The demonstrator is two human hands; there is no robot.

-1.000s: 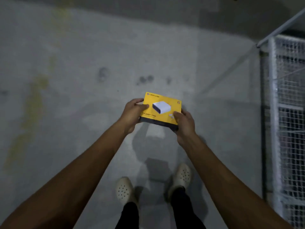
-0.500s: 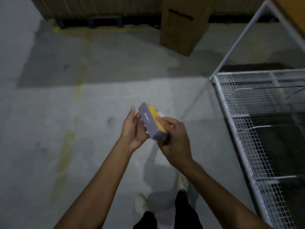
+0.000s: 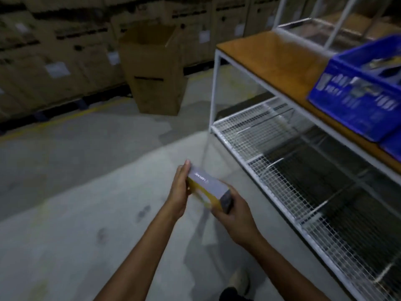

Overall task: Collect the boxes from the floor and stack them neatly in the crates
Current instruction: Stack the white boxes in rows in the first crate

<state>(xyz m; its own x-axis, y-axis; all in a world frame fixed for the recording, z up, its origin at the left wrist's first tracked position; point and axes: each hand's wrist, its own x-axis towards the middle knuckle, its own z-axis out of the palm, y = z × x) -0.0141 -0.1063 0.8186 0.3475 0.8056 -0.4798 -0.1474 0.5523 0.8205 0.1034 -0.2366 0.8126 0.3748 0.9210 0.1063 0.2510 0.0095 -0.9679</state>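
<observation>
A flat yellow-and-grey cardboard box (image 3: pixel 207 186) is held in the air left of the white metal rack (image 3: pixel 271 59) with a wooden top. The left hand (image 3: pixel 180 192) presses straight fingers flat against its far side, while the right hand (image 3: pixel 235 212) curls round its near end. A blue slotted plastic crate (image 3: pixel 355 98) sits on the rack's top, and a tall brown cardboard carton (image 3: pixel 156 72) stands beyond its left corner.
</observation>
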